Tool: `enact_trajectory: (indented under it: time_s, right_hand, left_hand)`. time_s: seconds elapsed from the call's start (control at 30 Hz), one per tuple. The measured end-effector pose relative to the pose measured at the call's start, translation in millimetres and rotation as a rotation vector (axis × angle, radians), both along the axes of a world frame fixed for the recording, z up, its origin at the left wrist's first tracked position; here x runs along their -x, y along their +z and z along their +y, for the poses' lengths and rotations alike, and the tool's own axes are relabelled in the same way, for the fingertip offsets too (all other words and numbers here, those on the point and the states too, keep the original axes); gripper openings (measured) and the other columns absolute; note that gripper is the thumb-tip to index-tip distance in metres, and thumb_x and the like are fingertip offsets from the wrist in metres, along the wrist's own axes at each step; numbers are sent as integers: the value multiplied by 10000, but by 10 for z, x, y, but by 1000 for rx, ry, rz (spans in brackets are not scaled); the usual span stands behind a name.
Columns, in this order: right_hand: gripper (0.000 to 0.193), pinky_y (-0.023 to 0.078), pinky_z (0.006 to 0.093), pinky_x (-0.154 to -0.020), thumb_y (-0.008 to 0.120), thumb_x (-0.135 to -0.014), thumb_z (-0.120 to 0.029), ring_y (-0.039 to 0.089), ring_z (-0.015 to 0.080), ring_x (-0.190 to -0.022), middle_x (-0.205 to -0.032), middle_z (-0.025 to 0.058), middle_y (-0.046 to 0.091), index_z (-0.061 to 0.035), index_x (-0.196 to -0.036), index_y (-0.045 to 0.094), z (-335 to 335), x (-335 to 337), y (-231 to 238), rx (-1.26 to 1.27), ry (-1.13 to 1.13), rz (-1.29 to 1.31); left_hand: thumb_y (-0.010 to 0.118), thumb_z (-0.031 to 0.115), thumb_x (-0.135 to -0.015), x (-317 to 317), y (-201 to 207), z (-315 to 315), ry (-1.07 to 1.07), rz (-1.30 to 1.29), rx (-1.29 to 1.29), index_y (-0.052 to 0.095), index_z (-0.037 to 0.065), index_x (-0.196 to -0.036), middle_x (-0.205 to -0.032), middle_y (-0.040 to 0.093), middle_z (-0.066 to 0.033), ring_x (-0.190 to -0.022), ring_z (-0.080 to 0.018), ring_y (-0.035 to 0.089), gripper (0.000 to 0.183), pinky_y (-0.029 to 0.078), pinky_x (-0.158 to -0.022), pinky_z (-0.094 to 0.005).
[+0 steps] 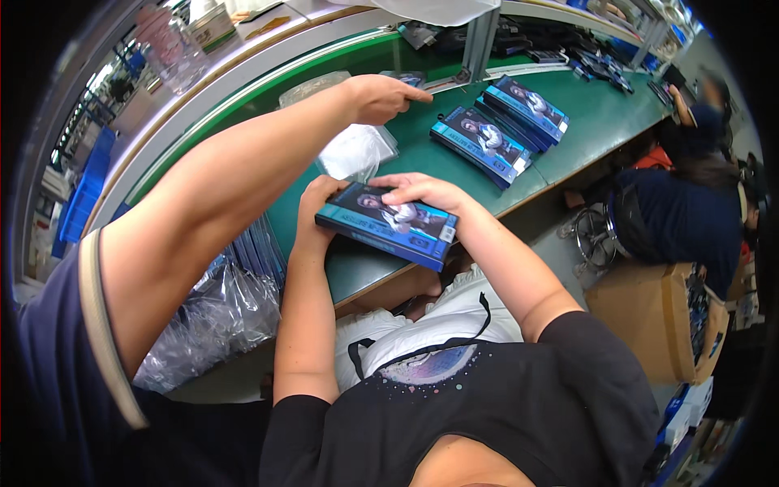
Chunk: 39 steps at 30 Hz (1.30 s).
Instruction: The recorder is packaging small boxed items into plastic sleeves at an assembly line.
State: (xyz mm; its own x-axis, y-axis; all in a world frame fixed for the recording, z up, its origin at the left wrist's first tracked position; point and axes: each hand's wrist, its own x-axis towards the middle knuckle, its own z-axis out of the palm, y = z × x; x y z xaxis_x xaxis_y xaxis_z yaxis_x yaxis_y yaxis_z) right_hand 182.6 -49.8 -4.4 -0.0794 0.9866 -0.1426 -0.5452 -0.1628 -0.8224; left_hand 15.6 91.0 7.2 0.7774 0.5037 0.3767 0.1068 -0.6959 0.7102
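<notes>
Above the near edge of the green worktable (349, 268), I hold a flat blue-and-black printed box (385, 215); it looks thick enough to be more than one stacked together. My left hand (319, 197) grips its left end. Over the top lies my right hand (426, 192), its fingers on the printed face and far edge. Two piles of matching boxes (480, 144) lie beyond my right hand. A co-worker's hand (381, 99) stretches across from the left, beyond my hands, a finger extended toward the piles. Below that hand lies a crumpled clear plastic bag (349, 152).
Clear plastic wrapping (215, 312) bulges at the table's left side, by dark flat packs. Dark items (596, 69) are heaped at the far right. A metal post (479, 45) stands behind the box piles. An open carton (641, 316) and seated people (677, 219) are at right.
</notes>
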Motion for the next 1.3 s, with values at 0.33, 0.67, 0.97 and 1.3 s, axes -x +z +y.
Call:
enact_trajectory:
  time_s: [0.33,0.67,0.97,1.3]
  right_hand:
    - [667,518,274,-804,649,-786,-50,635,165,-928,-1153,167,596,122,-1340,320,-235,-72,47,26,-154,-229]
    - [666,405,319,-976,613,-817,-20,481,237,-1184,-1338,232,429,91,-1381,275,-261,423,-114,-111,-601,-643]
    - [189,498,237,-651,707,-778,-46,622,114,-713,-816,83,636,-6,-848,536,-474,419,-26,-85,-603,-155]
    - [830,475,247,-678,777,-710,-158,574,102,-739,-971,87,603,15,-1381,320,-793,375,431,-122,-33,-797]
  left_hand:
    - [624,31,-818,212,-193,216,33,88,404,677,4,-918,-783,630,-11,-672,-84,564,116,432,-616,-204]
    - [595,-37,-782,172,67,-351,162,-36,-88,659,-9,-946,-744,583,-63,-660,-124,559,178,454,-635,-240]
    - [605,106,-883,307,-106,-542,158,-278,817,465,-55,-1259,-851,636,-75,-734,-120,610,432,501,-638,-259]
    - [595,53,-848,324,-43,-637,-48,-524,1359,521,-41,-1163,-1071,624,-142,-941,-234,633,337,510,-864,-373]
